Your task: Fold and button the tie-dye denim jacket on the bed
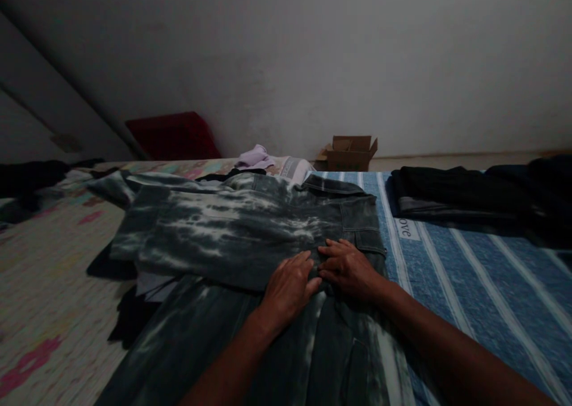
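A dark grey denim jacket with pale bleached streaks lies spread in front of me. Its upper part lies across toward the left, and the lower part runs down toward my body. My left hand rests palm down on the cloth, fingers stretched out. Just beside it, my right hand presses on the jacket below a flap with stitching, its fingers slightly bent and apart. Neither hand grips the fabric visibly. Dark and light folded cloths show from under the jacket's left side.
A blue striped bedcover is on the right, with a stack of dark folded clothes. A floral bedcover is on the left. Farther back are a lilac cloth, an open cardboard box and a red object by the wall.
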`<state>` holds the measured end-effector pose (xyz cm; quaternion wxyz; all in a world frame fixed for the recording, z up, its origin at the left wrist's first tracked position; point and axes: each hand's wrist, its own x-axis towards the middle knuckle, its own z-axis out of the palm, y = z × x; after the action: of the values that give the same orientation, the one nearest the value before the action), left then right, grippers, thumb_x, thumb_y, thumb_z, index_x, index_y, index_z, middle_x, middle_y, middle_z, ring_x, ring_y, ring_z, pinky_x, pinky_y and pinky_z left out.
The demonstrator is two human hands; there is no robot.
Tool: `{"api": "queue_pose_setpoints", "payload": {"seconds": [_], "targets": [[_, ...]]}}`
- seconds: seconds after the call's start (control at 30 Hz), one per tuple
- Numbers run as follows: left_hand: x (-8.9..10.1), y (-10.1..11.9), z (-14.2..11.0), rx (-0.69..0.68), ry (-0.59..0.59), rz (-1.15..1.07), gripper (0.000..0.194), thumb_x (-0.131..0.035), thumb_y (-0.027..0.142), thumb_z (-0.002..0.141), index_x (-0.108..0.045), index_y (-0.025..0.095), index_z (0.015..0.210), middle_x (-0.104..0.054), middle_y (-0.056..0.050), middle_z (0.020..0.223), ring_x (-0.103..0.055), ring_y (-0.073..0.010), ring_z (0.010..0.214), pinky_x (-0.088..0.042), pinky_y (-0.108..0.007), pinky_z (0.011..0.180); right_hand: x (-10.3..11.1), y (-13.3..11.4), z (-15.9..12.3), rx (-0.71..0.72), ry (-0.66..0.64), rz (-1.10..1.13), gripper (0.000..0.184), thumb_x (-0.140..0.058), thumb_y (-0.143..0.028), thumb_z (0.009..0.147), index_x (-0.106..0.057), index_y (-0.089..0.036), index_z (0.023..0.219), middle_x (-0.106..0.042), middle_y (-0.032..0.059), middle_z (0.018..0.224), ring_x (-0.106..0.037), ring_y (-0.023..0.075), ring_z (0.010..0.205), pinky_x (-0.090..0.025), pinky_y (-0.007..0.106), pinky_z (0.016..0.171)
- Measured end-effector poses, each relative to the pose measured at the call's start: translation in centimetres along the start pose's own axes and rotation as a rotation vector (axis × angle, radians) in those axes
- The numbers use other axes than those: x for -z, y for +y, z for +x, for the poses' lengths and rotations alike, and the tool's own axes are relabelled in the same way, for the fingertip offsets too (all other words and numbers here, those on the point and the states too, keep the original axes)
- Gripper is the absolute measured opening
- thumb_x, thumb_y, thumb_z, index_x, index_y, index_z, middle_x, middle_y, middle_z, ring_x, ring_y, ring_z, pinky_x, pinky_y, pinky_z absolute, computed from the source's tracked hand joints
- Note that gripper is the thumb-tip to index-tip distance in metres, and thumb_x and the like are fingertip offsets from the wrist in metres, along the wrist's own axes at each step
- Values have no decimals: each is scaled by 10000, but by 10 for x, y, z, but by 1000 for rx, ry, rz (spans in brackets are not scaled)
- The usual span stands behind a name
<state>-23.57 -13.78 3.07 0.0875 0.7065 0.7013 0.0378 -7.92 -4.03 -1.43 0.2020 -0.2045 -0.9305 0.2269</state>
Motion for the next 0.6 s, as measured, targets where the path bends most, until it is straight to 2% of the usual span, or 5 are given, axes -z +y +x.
{"api": "queue_pose_setpoints", "payload": {"seconds": [0.23, 0.43, 0.53, 0.6], "targets": [[1, 2, -4, -10, -48, 76, 377, -475, 244, 903, -545, 143, 1260, -499, -157, 1395, -433, -280, 1315, -347, -457, 1085, 8, -4, 1, 69, -104, 143, 371, -411, -380, 974, -722, -194, 897, -573, 107, 1322, -456, 253, 1291, -227, 536, 1105], [0, 3, -7, -9, -100, 115, 426, -412, 234, 917, -506, 102, 1311, -429, -192, 1440, -380, -297, 1349, -337, -490, 1082, 13, -11, 1, 145, -141, 205, 398, -414, -454, 969, -717, -208, 888, -589, 71, 1303, -491, 224, 1253, -241, 469, 1115], [11, -2, -12, -3, -149, 102, 435, -438, 272, 913, -520, 110, 1308, -425, -182, 1446, -378, -293, 1351, -328, -481, 1091, 13, -12, 0, 169, -139, 210, 369, -451, -463, 952, -714, -209, 906, -594, 67, 1293, -484, 224, 1260, -244, 465, 1111], [22, -9, -15, -40, -176, 37, 374, -458, 290, 906, -591, 164, 1232, -492, -138, 1407, -437, -271, 1314, -358, -442, 1077, 12, -11, 0, 193, -142, 201, 329, -483, -444, 940, -712, -208, 940, -598, 70, 1286, -479, 225, 1264, -241, 459, 1112]]}}
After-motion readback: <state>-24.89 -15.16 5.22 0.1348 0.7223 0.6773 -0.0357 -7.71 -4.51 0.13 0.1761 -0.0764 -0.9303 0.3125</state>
